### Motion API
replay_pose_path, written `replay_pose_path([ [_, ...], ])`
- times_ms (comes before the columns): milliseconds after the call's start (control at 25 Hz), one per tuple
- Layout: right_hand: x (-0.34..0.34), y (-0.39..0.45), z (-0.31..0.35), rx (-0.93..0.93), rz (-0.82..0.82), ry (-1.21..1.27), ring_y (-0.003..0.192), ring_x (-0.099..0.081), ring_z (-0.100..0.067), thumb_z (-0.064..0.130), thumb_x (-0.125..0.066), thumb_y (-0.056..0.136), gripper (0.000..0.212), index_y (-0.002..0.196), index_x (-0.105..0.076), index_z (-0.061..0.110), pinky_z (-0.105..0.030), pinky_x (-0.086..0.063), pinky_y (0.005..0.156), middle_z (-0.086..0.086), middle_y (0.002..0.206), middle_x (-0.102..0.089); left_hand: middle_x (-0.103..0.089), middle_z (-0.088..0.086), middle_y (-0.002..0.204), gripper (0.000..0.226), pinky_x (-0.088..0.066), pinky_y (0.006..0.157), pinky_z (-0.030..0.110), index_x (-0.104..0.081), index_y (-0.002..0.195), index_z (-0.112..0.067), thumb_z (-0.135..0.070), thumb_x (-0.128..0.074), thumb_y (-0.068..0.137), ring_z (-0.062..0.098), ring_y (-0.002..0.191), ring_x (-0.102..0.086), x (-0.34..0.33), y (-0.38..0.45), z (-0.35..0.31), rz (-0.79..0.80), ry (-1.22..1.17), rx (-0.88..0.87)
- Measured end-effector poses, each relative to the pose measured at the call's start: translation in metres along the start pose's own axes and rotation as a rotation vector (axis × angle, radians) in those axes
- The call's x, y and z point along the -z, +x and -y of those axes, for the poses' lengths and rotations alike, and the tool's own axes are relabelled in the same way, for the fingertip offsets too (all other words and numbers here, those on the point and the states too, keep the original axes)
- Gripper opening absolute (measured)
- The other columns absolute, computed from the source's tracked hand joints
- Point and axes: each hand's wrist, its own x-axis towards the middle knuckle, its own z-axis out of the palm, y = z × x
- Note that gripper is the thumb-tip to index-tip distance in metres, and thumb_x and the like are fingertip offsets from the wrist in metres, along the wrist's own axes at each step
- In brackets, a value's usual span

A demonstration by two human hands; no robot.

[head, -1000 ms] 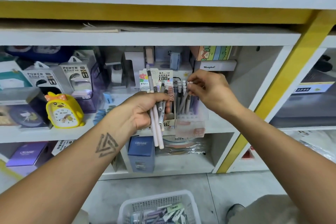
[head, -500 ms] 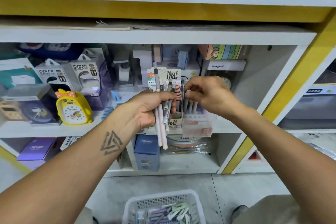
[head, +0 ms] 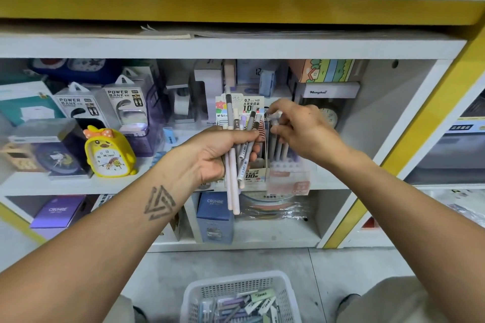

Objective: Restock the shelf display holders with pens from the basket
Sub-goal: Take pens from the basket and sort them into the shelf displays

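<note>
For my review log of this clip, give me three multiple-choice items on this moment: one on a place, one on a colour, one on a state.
1. Where is the white plastic mesh basket?
A. On the floor below the shelves
B. On the top shelf
C. In the left hand

2. What colour is the duck-shaped alarm clock?
A. Blue
B. Yellow
C. Red

3. What is the left hand doing?
A. Hanging idle
B. Pressing flat on the shelf
C. Gripping a bundle of grey and pale pink pens

Answers: 1 A, it sits on the floor between the person's legs. 2 B, its body is yellow with an orange bow. 3 C, the fingers curl round several pens.
</note>
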Motion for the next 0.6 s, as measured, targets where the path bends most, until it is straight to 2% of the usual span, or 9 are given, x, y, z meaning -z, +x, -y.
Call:
replay_pose_path([
  [120, -0.008, -0.001, -0.001, 0.028, -0.038, -0.161, 0.082, -0.064, -0.031, 0.02, -0.067, 0.094, 0.009, 0.095, -0.065, 0.012, -0.041, -0.052, 0.072, -0.007, 0.085, -0.068, -0.068, 0.012, 0.069, 0.015, -0.054, 0.048, 0.024, -0.072, 0.096, 0.001, -0.011, -0.067, 0.089, 0.018, 0.053, -0.066, 0.001, -0.003, -0.001, 0.033, 0.016, -0.013],
  [200, -0.01, 0.001, 0.002, 0.028, -0.073, -0.187, 0.085, -0.063, -0.026, 0.023, -0.069, 0.093, 0.013, 0.089, -0.073, 0.011, -0.037, -0.051, 0.075, -0.003, 0.089, -0.068, -0.068, 0.013, 0.071, 0.022, -0.055, 0.049, 0.025, -0.07, 0.104, 0.004, -0.012, -0.067, 0.089, 0.019, 0.055, -0.066, 0.002, -0.005, -0.001, 0.057, 0.027, -0.018],
  [280, -0.008, 0.004, 0.009, -0.113, -0.101, 0.123, 0.079, -0.063, -0.018, 0.029, -0.067, 0.095, 0.019, 0.087, -0.076, 0.014, -0.032, -0.049, 0.072, 0.001, 0.087, -0.071, -0.068, 0.014, 0.072, 0.027, -0.055, 0.05, 0.025, -0.068, 0.109, 0.005, -0.012, -0.068, 0.088, 0.019, 0.056, -0.066, 0.002, -0.004, -0.001, 0.07, 0.028, -0.014],
  [360, -0.001, 0.004, 0.017, -0.299, -0.057, 0.587, 0.064, -0.061, -0.015, 0.035, -0.069, 0.094, 0.024, 0.084, -0.074, 0.014, -0.027, -0.045, 0.056, -0.001, 0.076, -0.073, -0.068, 0.014, 0.073, 0.024, -0.055, 0.051, 0.026, -0.069, 0.105, 0.004, -0.011, -0.068, 0.087, 0.02, 0.058, -0.066, 0.0, -0.002, 0.0, 0.074, 0.022, -0.018],
  [400, 0.003, 0.003, 0.019, -0.342, -0.016, 0.711, 0.059, -0.06, -0.015, 0.035, -0.072, 0.091, 0.024, 0.086, -0.074, 0.011, -0.026, -0.041, 0.049, -0.005, 0.073, -0.072, -0.067, 0.014, 0.073, 0.02, -0.055, 0.051, 0.026, -0.07, 0.102, 0.002, -0.011, -0.069, 0.087, 0.021, 0.058, -0.066, -0.002, -0.002, 0.001, 0.078, 0.021, -0.022],
  [520, 0.005, -0.002, 0.023, -0.385, 0.029, 0.811, 0.052, -0.06, -0.017, 0.016, -0.08, 0.085, 0.023, 0.096, -0.069, -0.001, -0.023, -0.04, 0.044, -0.014, 0.068, -0.069, -0.069, 0.014, 0.077, 0.019, -0.056, 0.054, 0.027, -0.07, 0.098, 0.0, -0.01, -0.071, 0.082, 0.022, 0.064, -0.068, -0.007, -0.001, 0.002, 0.103, 0.008, -0.017],
  [600, 0.009, -0.002, 0.021, -0.395, -0.036, 0.881, 0.051, -0.061, -0.018, 0.003, -0.076, 0.085, 0.014, 0.095, -0.067, -0.002, -0.023, -0.045, 0.046, -0.014, 0.068, -0.069, -0.071, 0.013, 0.085, 0.025, -0.057, 0.054, 0.029, -0.071, 0.103, 0.001, -0.01, -0.072, 0.081, 0.021, 0.072, -0.07, -0.009, 0.002, 0.003, 0.087, -0.029, 0.0],
])
